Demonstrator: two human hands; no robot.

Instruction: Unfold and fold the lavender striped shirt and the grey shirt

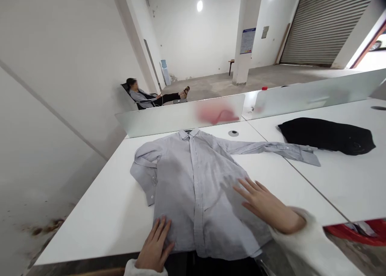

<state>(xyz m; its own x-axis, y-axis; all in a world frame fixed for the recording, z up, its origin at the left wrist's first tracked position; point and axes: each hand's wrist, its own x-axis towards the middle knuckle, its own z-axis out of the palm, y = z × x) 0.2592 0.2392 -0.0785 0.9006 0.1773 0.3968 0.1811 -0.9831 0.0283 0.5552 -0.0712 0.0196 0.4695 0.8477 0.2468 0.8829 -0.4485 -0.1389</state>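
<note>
A light grey button-up shirt (196, 183) lies flat and face up on the white table (114, 211), collar away from me. Its left sleeve is folded in at the left; the other sleeve stretches out to the right. My left hand (155, 246) rests flat on the shirt's lower left hem near the table's front edge. My right hand (265, 205) lies flat, fingers apart, on the shirt's right side. Neither hand holds anything.
A black garment (328, 136) lies on the adjoining table at the right. Frosted divider panels (169, 117) stand along the tables' far edge. A red bin (358, 231) sits at the lower right. A person (147, 95) reclines in a chair far back.
</note>
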